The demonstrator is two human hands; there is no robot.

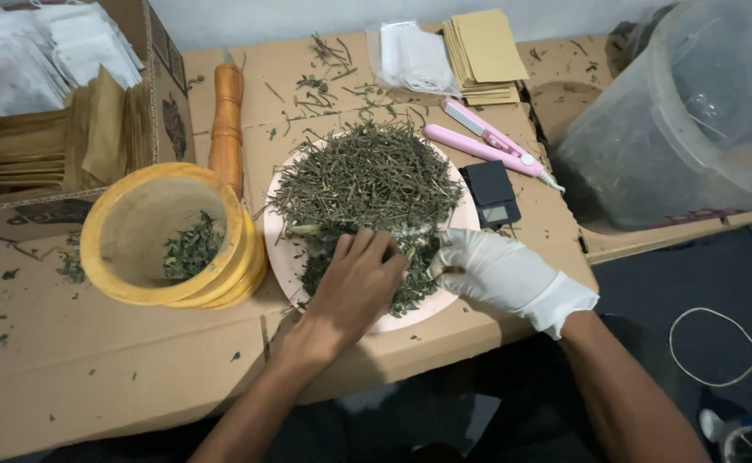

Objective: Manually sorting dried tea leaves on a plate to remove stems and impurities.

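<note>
Flat brown cardboard [93, 360] covered the table. On it, the bare left hand [354, 287] lay open, fingers down in dried herbs [367, 180] on a pink plate [277, 244]. The gloved right hand [496, 270] was curled at the pile's right edge; its fingertips were hidden. Left sat a yellow bowl [170, 236] with crumbled leaves. Far off lay tan envelopes [483, 51].

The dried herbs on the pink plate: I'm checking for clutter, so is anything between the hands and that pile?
Nothing visible. The bare left hand already rests on the dried herbs at the near side of the pink plate, and the gloved right hand touches the pile's near right edge. The yellow mortar stands to the left, apart.
</note>
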